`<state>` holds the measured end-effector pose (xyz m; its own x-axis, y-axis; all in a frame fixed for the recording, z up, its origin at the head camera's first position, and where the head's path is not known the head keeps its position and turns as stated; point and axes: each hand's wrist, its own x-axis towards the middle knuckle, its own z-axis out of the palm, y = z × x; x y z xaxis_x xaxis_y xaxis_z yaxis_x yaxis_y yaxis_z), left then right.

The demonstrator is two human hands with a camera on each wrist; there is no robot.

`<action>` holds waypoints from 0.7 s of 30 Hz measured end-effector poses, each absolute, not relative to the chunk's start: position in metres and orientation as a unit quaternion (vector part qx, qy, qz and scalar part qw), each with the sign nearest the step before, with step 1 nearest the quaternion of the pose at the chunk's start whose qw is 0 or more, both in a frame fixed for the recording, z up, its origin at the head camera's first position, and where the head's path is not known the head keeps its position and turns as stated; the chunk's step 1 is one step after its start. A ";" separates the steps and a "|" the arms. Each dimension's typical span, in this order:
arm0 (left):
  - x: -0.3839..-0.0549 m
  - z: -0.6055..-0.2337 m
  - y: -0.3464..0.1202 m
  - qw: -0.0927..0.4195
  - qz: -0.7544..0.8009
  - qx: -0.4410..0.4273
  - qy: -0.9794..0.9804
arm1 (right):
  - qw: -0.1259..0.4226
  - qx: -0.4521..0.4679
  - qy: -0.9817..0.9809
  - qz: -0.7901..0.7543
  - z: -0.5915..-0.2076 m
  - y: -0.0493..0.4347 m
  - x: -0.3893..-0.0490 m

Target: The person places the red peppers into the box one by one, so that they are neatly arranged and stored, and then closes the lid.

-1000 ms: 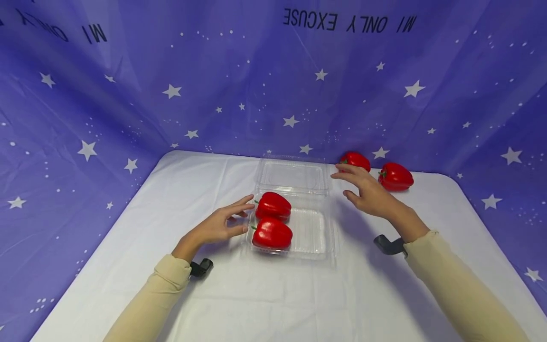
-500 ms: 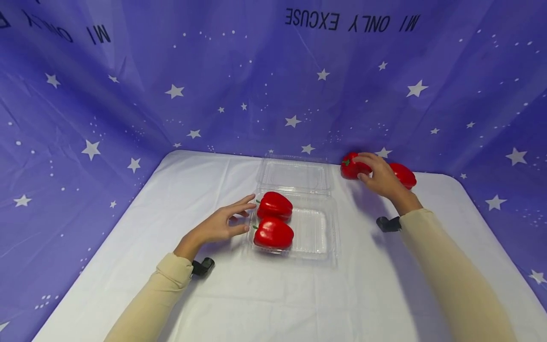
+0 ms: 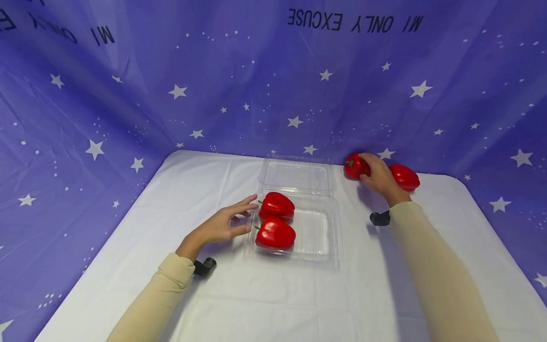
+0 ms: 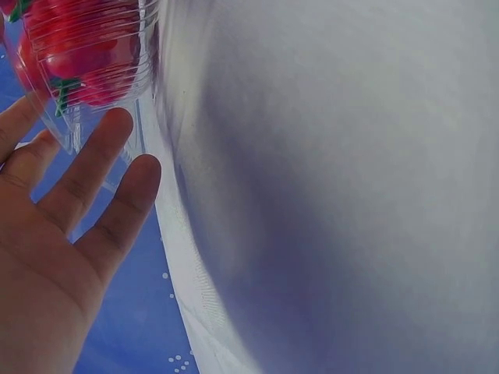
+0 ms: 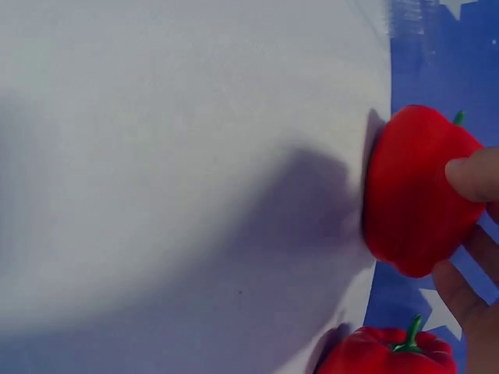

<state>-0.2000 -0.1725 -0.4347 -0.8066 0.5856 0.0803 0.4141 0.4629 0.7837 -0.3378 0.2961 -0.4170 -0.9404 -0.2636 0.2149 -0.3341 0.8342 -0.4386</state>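
My right hand holds a red bell pepper at the back right of the table. In the right wrist view the thumb and fingers lie on that pepper's sides. Another red bell pepper lies just right of this hand. My left hand, fingers spread and loosely bent, is beside the left wall of a clear plastic clamshell box. Inside the box's left half are two red bell peppers, a rear one and a front one, stems to the left. The left hand holds nothing.
The clamshell's clear lid lies folded back toward the curtain. A white cloth covers the table. The blue star-patterned curtain rises behind and along the sides, close to the two back peppers.
My right hand has moved right and back from above the table to the rear pepper, and now grips it. The left hand stays by the box.
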 end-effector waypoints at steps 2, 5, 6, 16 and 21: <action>-0.200 -0.434 -0.172 0.101 0.425 0.294 0.850 | 0.075 0.155 -0.957 0.235 -0.418 0.296 -0.338; -0.201 -0.434 -0.172 0.102 0.423 0.293 0.852 | 0.092 0.164 -0.956 0.227 -0.419 0.294 -0.339; -0.201 -0.434 -0.172 0.102 0.422 0.293 0.852 | 0.099 0.168 -0.955 0.225 -0.420 0.294 -0.339; -0.203 -0.431 -0.172 0.101 0.420 0.290 0.854 | 0.129 0.163 -0.958 0.195 -0.421 0.291 -0.343; -0.201 -0.431 -0.172 0.107 0.422 0.290 0.852 | 0.128 0.175 -0.968 0.123 -0.422 0.291 -0.341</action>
